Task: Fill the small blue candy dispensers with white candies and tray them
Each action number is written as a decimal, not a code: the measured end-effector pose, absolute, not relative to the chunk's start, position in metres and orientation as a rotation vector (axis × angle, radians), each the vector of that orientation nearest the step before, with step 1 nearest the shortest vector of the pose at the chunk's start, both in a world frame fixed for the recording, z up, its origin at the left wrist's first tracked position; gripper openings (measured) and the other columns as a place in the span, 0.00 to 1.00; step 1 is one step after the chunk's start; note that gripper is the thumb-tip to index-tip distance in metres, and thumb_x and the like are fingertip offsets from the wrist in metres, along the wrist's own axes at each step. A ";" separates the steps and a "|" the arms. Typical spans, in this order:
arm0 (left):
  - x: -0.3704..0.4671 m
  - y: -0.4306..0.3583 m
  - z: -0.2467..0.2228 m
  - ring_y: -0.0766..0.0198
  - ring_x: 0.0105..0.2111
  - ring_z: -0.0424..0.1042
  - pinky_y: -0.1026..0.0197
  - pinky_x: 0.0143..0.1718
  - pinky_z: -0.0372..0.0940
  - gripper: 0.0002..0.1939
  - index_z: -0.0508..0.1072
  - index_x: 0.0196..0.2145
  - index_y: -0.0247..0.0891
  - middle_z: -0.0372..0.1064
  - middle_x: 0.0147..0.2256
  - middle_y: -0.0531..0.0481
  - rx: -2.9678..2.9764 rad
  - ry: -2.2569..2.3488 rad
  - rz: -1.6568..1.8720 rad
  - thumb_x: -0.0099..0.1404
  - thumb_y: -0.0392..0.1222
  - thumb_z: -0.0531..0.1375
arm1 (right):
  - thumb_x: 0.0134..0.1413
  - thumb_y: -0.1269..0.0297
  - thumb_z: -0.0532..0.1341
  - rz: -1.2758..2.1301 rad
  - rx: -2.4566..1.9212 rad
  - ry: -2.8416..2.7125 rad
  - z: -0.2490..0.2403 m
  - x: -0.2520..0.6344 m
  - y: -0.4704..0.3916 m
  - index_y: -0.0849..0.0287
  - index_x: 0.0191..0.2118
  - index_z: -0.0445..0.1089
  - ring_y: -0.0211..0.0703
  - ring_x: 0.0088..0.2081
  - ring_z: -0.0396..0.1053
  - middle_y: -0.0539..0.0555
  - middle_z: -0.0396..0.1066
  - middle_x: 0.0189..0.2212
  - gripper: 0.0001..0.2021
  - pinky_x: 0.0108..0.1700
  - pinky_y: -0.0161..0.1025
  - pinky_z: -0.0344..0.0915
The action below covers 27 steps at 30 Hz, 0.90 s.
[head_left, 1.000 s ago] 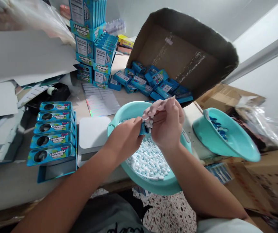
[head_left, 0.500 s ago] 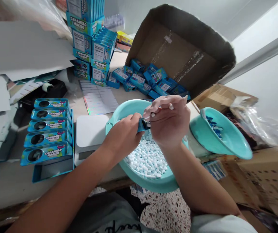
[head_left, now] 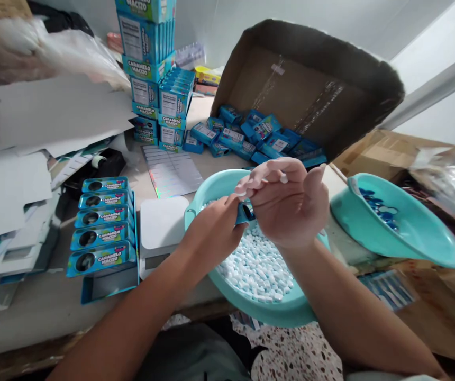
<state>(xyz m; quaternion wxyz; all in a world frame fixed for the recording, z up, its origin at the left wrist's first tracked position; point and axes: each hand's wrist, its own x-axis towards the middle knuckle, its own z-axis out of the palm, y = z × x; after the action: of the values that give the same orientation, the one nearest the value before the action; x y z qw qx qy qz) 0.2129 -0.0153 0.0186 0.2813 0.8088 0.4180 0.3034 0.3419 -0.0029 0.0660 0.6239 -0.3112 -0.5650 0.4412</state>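
My left hand is closed around a small blue box, whose open end faces my right palm. My right hand is palm up with its fingers curled, and a white candy lies against its fingers; another pale piece shows at the fingertips. Both hands are above a turquoise basin that holds many white and pale blue candies. To the left, several blue boxes with round windows stand in a blue tray.
A white scale sits left of the basin. Behind it are a printed sheet and stacked blue cartons. A tilted cardboard box holds blue boxes. At right, a second turquoise basin contains blue pieces.
The whole view has shifted, so the table things appear further right and slightly lower. My right thumb stands further out from the palm. My left hand still grips the small box.
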 end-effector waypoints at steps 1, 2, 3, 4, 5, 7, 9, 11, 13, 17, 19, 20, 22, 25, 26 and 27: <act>0.213 -0.015 0.020 0.52 0.48 0.73 0.53 0.45 0.70 0.14 0.65 0.50 0.37 0.73 0.46 0.42 2.145 1.143 0.808 0.68 0.36 0.60 | 0.54 0.34 0.63 1.000 -0.721 -1.301 0.067 0.344 -0.003 0.47 0.37 0.74 0.48 0.32 0.74 0.49 0.70 0.26 0.21 0.35 0.47 0.73; 0.214 -0.016 0.021 0.53 0.47 0.74 0.54 0.45 0.70 0.13 0.65 0.49 0.37 0.73 0.45 0.43 2.119 1.174 0.805 0.68 0.36 0.60 | 0.55 0.34 0.63 0.979 -0.737 -1.306 0.069 0.346 -0.002 0.47 0.38 0.74 0.48 0.32 0.74 0.49 0.71 0.27 0.21 0.35 0.47 0.72; 0.214 -0.016 0.022 0.53 0.47 0.74 0.54 0.44 0.70 0.12 0.66 0.49 0.38 0.73 0.45 0.44 2.092 1.204 0.808 0.68 0.36 0.60 | 0.55 0.33 0.62 0.949 -0.763 -1.312 0.071 0.348 -0.002 0.47 0.38 0.74 0.49 0.33 0.75 0.50 0.71 0.27 0.22 0.35 0.47 0.72; 0.214 -0.016 0.022 0.53 0.46 0.74 0.54 0.44 0.70 0.12 0.66 0.48 0.38 0.73 0.45 0.44 2.064 1.228 0.823 0.68 0.37 0.61 | 0.56 0.33 0.60 0.914 -0.799 -1.321 0.074 0.352 -0.001 0.48 0.38 0.73 0.49 0.33 0.75 0.50 0.71 0.27 0.23 0.35 0.47 0.72; 0.214 -0.016 0.022 0.52 0.46 0.74 0.54 0.43 0.70 0.13 0.65 0.49 0.39 0.73 0.45 0.44 2.036 1.244 0.851 0.68 0.37 0.61 | 0.57 0.32 0.59 0.873 -0.842 -1.333 0.076 0.355 -0.001 0.48 0.37 0.73 0.49 0.33 0.75 0.51 0.71 0.28 0.23 0.34 0.46 0.71; 0.214 -0.016 0.020 0.52 0.45 0.75 0.53 0.43 0.71 0.14 0.65 0.50 0.39 0.73 0.45 0.44 1.991 1.252 0.933 0.68 0.38 0.62 | 0.59 0.35 0.58 0.779 -0.942 -1.370 0.080 0.362 0.000 0.50 0.36 0.72 0.47 0.32 0.74 0.52 0.72 0.29 0.22 0.33 0.44 0.70; 0.214 -0.016 0.016 0.51 0.45 0.75 0.52 0.44 0.71 0.15 0.65 0.51 0.39 0.73 0.45 0.44 1.965 1.244 1.025 0.68 0.39 0.62 | 0.60 0.41 0.61 0.659 -1.069 -1.457 0.083 0.369 0.001 0.53 0.35 0.73 0.44 0.31 0.73 0.52 0.73 0.29 0.19 0.32 0.41 0.68; 0.214 -0.015 0.013 0.51 0.45 0.75 0.51 0.44 0.72 0.16 0.64 0.51 0.39 0.74 0.45 0.43 1.949 1.243 1.104 0.68 0.39 0.63 | 0.59 0.46 0.64 0.534 -1.224 -1.608 0.084 0.374 0.001 0.55 0.33 0.74 0.42 0.31 0.71 0.52 0.73 0.29 0.16 0.31 0.38 0.65; 0.214 -0.014 0.010 0.50 0.45 0.75 0.51 0.43 0.72 0.16 0.64 0.51 0.39 0.74 0.44 0.43 1.938 1.243 1.145 0.68 0.40 0.63 | 0.59 0.49 0.65 0.466 -1.363 -1.776 0.084 0.377 0.001 0.57 0.33 0.75 0.41 0.31 0.71 0.52 0.73 0.29 0.15 0.30 0.37 0.64; 0.214 -0.014 0.009 0.51 0.44 0.76 0.52 0.41 0.72 0.15 0.64 0.49 0.39 0.74 0.43 0.43 1.952 1.230 1.171 0.68 0.40 0.63 | 0.60 0.51 0.65 0.453 -1.461 -1.963 0.083 0.380 0.000 0.58 0.33 0.77 0.42 0.32 0.71 0.54 0.74 0.31 0.15 0.31 0.38 0.65; 0.213 -0.014 0.009 0.51 0.43 0.76 0.52 0.41 0.72 0.15 0.64 0.49 0.40 0.74 0.43 0.44 1.956 1.227 1.176 0.68 0.41 0.63 | 0.59 0.52 0.65 0.413 -1.487 -1.984 0.083 0.380 -0.002 0.57 0.32 0.78 0.42 0.32 0.70 0.55 0.74 0.31 0.14 0.32 0.38 0.65; 0.213 -0.014 0.009 0.52 0.43 0.75 0.52 0.41 0.72 0.15 0.64 0.50 0.40 0.74 0.43 0.44 1.955 1.225 1.171 0.68 0.41 0.62 | 0.59 0.52 0.65 0.391 -1.504 -1.985 0.083 0.379 -0.003 0.57 0.32 0.78 0.41 0.31 0.70 0.54 0.74 0.30 0.13 0.32 0.38 0.65; 0.213 -0.013 0.010 0.52 0.45 0.75 0.52 0.43 0.72 0.15 0.64 0.50 0.39 0.74 0.43 0.43 1.957 1.222 1.143 0.68 0.39 0.62 | 0.58 0.54 0.66 0.367 -1.536 -1.988 0.085 0.377 -0.005 0.57 0.31 0.78 0.40 0.29 0.68 0.53 0.73 0.28 0.12 0.31 0.39 0.64; 0.212 -0.012 0.013 0.51 0.47 0.74 0.51 0.47 0.71 0.16 0.64 0.50 0.38 0.73 0.45 0.42 1.991 1.223 1.058 0.68 0.38 0.62 | 0.55 0.55 0.66 0.314 -1.585 -1.985 0.088 0.370 -0.007 0.57 0.29 0.77 0.39 0.27 0.66 0.53 0.73 0.26 0.11 0.30 0.39 0.62; 0.211 -0.012 0.015 0.50 0.48 0.74 0.51 0.47 0.71 0.15 0.64 0.50 0.37 0.73 0.45 0.42 2.013 1.226 1.020 0.68 0.38 0.62 | 0.54 0.54 0.66 0.291 -1.607 -1.981 0.088 0.369 -0.007 0.56 0.29 0.77 0.39 0.26 0.65 0.52 0.72 0.25 0.11 0.29 0.39 0.61; 0.210 -0.011 0.016 0.51 0.48 0.74 0.51 0.48 0.71 0.15 0.64 0.50 0.37 0.73 0.46 0.41 2.039 1.230 0.978 0.68 0.39 0.62 | 0.54 0.52 0.67 0.265 -1.630 -1.976 0.088 0.368 -0.007 0.56 0.28 0.77 0.39 0.25 0.64 0.52 0.72 0.24 0.13 0.28 0.39 0.59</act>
<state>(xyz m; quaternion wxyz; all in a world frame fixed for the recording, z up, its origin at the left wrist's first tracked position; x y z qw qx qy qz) 0.2105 -0.0114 0.0160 0.2799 0.7604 0.4586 0.3647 0.3683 -0.0066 0.0879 0.2794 -0.6077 -0.7368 0.0990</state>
